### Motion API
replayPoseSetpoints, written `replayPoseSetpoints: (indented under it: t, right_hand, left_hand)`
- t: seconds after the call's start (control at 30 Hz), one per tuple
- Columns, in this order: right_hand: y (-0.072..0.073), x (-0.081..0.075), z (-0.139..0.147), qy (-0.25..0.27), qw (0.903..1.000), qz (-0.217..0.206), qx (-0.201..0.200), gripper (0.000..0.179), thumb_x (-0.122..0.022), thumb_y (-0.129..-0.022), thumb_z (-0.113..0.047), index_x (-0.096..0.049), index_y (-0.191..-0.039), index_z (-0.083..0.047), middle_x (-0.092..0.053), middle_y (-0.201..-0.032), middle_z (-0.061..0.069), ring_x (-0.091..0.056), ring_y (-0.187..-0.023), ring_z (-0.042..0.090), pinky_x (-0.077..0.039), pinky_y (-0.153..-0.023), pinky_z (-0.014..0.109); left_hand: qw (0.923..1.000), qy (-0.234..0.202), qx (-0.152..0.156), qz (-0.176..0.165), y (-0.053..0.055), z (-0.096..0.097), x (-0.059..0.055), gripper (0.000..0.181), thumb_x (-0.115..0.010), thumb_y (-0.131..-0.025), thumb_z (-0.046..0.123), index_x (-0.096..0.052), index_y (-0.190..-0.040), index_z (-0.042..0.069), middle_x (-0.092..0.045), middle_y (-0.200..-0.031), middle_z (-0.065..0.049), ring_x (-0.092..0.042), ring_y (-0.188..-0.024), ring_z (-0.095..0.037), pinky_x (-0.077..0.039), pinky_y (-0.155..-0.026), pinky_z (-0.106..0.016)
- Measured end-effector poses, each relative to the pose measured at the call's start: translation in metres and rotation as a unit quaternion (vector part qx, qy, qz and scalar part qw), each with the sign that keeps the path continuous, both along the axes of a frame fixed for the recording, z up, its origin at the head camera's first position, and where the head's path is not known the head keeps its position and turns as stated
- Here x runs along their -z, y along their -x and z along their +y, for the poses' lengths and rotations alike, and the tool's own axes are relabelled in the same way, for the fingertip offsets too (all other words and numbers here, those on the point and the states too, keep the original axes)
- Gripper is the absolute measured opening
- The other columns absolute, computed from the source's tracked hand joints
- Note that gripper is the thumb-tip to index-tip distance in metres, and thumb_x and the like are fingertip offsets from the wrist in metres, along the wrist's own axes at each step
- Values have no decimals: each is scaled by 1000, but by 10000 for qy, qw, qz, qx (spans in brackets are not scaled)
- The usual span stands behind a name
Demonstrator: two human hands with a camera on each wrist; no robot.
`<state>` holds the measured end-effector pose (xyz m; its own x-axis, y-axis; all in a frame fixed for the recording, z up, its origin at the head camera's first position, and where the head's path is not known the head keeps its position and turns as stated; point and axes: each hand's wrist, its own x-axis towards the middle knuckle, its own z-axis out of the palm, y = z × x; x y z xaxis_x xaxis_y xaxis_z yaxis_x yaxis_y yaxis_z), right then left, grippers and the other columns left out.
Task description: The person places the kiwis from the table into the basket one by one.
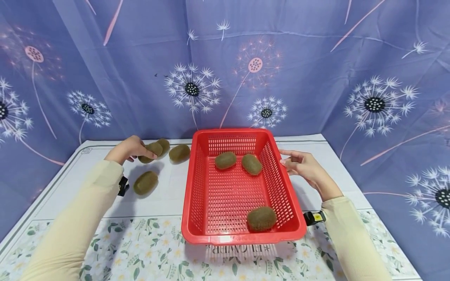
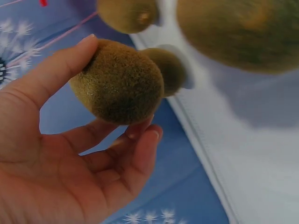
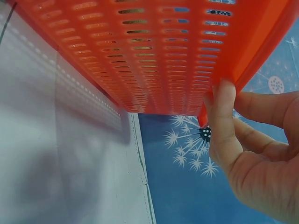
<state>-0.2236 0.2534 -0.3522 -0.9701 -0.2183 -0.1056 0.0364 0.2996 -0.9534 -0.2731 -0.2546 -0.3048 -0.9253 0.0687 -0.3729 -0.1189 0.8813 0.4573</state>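
At the left of the head view, my left hand (image 1: 128, 150) grips a brown fuzzy kiwi (image 1: 155, 147) between thumb and fingers. The left wrist view shows this kiwi (image 2: 119, 84) close up, the thumb on its upper side and fingertips below. Another kiwi (image 1: 164, 146) lies just behind it, partly hidden. Nearby on the table are a kiwi (image 1: 179, 153) by the basket and one (image 1: 145, 183) nearer the front. My right hand (image 1: 304, 166) pinches the right rim of a red plastic basket (image 1: 187, 195), as the right wrist view (image 3: 254, 140) also shows.
Inside the basket lie three kiwis: two toward the back (image 1: 225, 160) (image 1: 251, 164) and one at the front right (image 1: 261, 218). A white, flower-printed cloth (image 1: 151, 242) covers the table. Blue dandelion-patterned curtain (image 1: 140, 78) rises along the back and sides.
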Motion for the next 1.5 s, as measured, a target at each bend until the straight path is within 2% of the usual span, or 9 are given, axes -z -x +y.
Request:
replayPoseSetpoints:
  t: [0.13,0.27,0.37,0.57,0.8,1.0,1.3,1.5]
  right_hand:
    - [0,0,1,-5,10000,9,15,54,-60,-95,-11,-40,-142,5,-65,-96,6,-67,-77,10,-56,-74,28]
    - [0,0,1,16,10000,9,11,54,-60,-95,-10,-39,-142,6,-65,-96,5,-67,-77,10,-56,-74,28]
    - [0,0,1,-4,10000,19,-14,54,-60,-95,-11,-39,-143,5,-65,-96,6,-66,-77,10,-56,-74,28]
    - [-1,-1,1,-59,10000,6,1,54,-59,-96,-11,-39,-143,4,-65,-98,7,-66,-77,10,-56,-74,28]
    - [-1,-2,2,-95,10000,1,11,54,-59,-96,-11,-39,-143,4,-64,-100,10,-66,-77,10,-56,-74,29]
    - [-1,-1,3,-110,9999,2,19,55,-60,-95,-12,-39,-144,3,-64,-102,11,-67,-78,11,-56,-74,29]
    - [-1,0,1,8,9999,53,-85,53,-59,-96,-11,-39,-143,4,-64,-96,5,-67,-78,9,-56,-75,29]
    - [-1,0,0,-10,10000,46,-66,53,-59,-96,-11,-40,-143,5,-64,-94,4,-66,-76,9,-56,-74,28]
  left_hand:
    - [9994,-147,169,251,-2,9,-15,52,-75,-82,31,-54,-104,-13,-51,-93,-16,-56,-81,-27,-54,-70,-41]
    - [9981,-344,315,410,-5,22,-30,56,-75,-82,28,-57,-112,-15,-57,-90,-14,-56,-76,-21,-53,-69,-38]
    - [9974,-407,339,480,-6,33,-40,61,-75,-82,28,-54,-120,-16,-58,-96,-17,-57,-78,-23,-52,-70,-36]
    - [9946,-420,515,795,-7,58,-55,56,-76,-82,27,-58,-117,-12,-61,-105,-22,-62,-87,-31,-53,-77,-39]
    - [9904,-460,784,1039,-6,97,-70,53,-76,-82,26,-59,-118,-8,-63,-105,-20,-60,-92,-30,-49,-85,-41]
    - [9849,-648,1150,1124,-5,135,-77,54,-78,-80,25,-59,-120,-6,-65,-105,-18,-58,-96,-27,-46,-91,-41]
    - [9742,-552,1789,1264,-6,189,-80,53,-80,-77,25,-63,-117,-5,-65,-103,-14,-56,-93,-23,-47,-88,-35]
    - [9677,-305,2134,1306,-9,221,-70,48,-82,-75,29,-67,-110,0,-64,-95,-7,-54,-88,-19,-46,-82,-30]
